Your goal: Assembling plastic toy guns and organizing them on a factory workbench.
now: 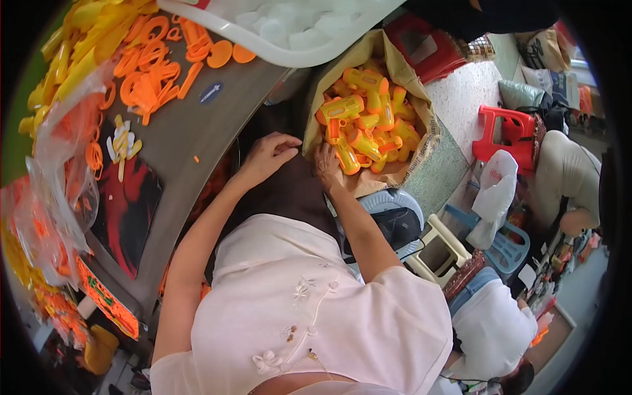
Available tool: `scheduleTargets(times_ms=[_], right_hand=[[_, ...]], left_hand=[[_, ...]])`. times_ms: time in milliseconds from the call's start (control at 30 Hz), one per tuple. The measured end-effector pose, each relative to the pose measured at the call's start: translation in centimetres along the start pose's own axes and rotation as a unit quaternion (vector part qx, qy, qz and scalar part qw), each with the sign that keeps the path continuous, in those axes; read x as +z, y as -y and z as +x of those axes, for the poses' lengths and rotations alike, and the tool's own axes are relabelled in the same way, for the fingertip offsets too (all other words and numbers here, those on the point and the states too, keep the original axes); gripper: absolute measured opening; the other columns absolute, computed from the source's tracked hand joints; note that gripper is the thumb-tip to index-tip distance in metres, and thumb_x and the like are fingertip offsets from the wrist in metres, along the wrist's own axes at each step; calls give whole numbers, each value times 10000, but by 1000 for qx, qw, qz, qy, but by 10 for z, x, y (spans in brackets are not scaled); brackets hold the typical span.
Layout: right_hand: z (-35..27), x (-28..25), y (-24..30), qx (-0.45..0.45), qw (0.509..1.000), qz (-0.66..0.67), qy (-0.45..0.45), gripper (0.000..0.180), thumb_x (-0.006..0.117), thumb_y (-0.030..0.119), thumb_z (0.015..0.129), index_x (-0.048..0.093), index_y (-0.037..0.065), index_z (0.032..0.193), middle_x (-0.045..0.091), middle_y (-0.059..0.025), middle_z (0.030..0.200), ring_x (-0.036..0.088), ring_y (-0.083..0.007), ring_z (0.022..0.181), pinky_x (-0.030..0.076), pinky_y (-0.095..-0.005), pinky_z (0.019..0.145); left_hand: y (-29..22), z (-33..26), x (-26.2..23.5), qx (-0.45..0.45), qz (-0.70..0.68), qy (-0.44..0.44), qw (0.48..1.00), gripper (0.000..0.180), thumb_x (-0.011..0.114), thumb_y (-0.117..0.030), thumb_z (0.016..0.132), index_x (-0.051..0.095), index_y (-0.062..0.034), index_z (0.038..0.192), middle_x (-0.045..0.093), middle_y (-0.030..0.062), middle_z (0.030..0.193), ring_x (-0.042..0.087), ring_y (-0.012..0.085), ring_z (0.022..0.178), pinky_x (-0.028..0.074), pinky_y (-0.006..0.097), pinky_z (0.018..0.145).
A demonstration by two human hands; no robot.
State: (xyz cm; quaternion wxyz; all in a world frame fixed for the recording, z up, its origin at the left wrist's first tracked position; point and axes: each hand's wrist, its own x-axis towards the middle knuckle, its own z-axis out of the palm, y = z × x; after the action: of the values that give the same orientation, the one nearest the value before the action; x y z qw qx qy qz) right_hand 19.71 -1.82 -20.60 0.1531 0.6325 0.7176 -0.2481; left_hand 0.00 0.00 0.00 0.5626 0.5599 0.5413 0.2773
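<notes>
Many yellow-orange pieces (340,109) fill a sack (376,182) at upper centre. To its left, the left hand (273,155) looks empty, fingers loosely curled; the right hand (326,166) meets the sack's edge, grip unclear.

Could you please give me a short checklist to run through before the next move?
1. Sack mouth open: ok, the brown paper sack gapes upward.
2. Pieces inside the sack: ok, yellow-and-orange pieces lie heaped there.
3. Left hand free: ok, nothing seen in it, above the dark trousers.
4. Right hand free: cannot tell, it is at the sack's edge, fingertips unclear.
5. Tabletop clear: not ok, loose orange parts lie on it.
</notes>
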Motion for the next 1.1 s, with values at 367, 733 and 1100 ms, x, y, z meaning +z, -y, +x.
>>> scheduleTargets(times_ms=[367,733,1100], right_hand=[[-49,-95,-7,-177,964,160,-120,235,550,45,816,664,47,1021,658,-171,963,660,-368,809,528,-459,686],[1,-152,-247,307,867,48,-389,615,695,376,802,544,8,1270,577,-279,1199,553,-453,1082,429,-519,928],[-67,-232,-214,173,925,155,-302,445,583,359,886,665,-78,872,595,-322,755,632,-457,749,466,-509,660]], left_hand=[[-2,96,69,-170,145,-61,973,1085,719,-656,714,319,-2,1482,492,266,1378,487,386,1279,403,445,1050],[76,96,52,8,356,-201,913,249,558,-302,931,605,-60,900,661,216,822,646,428,791,523,519,685],[75,111,46,4,58,-281,958,309,563,-248,911,547,47,821,591,230,737,593,369,689,461,451,677]])
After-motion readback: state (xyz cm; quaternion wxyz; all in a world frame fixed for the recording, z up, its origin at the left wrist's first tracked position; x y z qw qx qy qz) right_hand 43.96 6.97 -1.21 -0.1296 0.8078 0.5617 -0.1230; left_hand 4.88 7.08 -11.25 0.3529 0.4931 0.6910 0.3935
